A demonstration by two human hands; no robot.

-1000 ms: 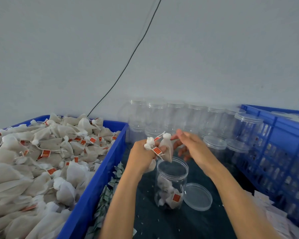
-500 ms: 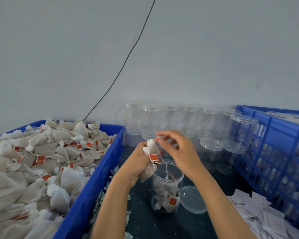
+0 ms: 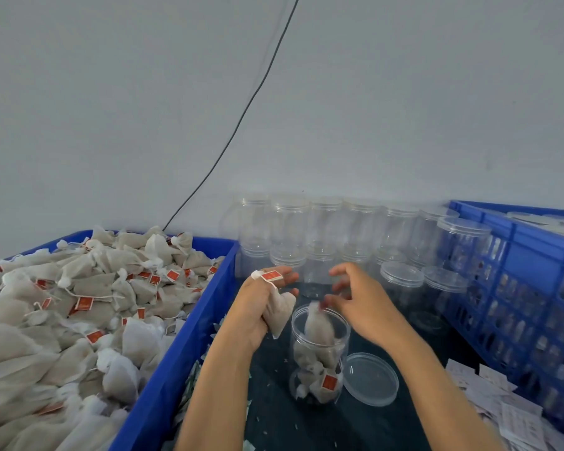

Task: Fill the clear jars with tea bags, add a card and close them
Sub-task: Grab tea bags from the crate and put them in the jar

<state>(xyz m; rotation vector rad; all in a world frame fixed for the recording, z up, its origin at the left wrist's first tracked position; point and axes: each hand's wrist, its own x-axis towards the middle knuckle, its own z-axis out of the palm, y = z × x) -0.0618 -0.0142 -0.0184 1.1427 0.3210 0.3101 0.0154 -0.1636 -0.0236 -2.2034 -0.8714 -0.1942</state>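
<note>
Since half a second ago, the right hand (image 3: pixel 358 301) has let go of the tea bag it was pinching above the jar; that blurred tea bag (image 3: pixel 318 325) now sits in the mouth of the open jar, and the right hand's fingers are spread loose just above and to the right of the rim, holding nothing. The view has also shifted slightly.

To the left of the left hand, a large blue crate (image 3: pixel 183 346) is heaped with pale tea bags (image 3: pixel 79 307) carrying small red tags. To the right of the right hand stands a second blue crate (image 3: pixel 515 288) with slotted walls. Beyond both hands, closed empty clear jars (image 3: pixel 323 229) are stacked in 2 layers against the grey wall (image 3: pixel 274 92), down which a thin black cable (image 3: pixel 241 118) runs.

Between the 2 hands, and just below them, the open clear jar (image 3: pixel 319 356) stands upright on the dark desk (image 3: pixel 306 428), partly filled with tea bags. Its clear lid (image 3: pixel 370 379) lies flat on the desk, touching or nearly touching the jar's right side, under the right forearm. White paper cards (image 3: pixel 489 402) lie scattered at the lower right, beside the right forearm.

The left hand (image 3: pixel 261 304) grips a bunch of tea bags (image 3: pixel 279 310) just left of the jar's rim; 1 red tag (image 3: pixel 272 275) lies across its fingers.
</note>
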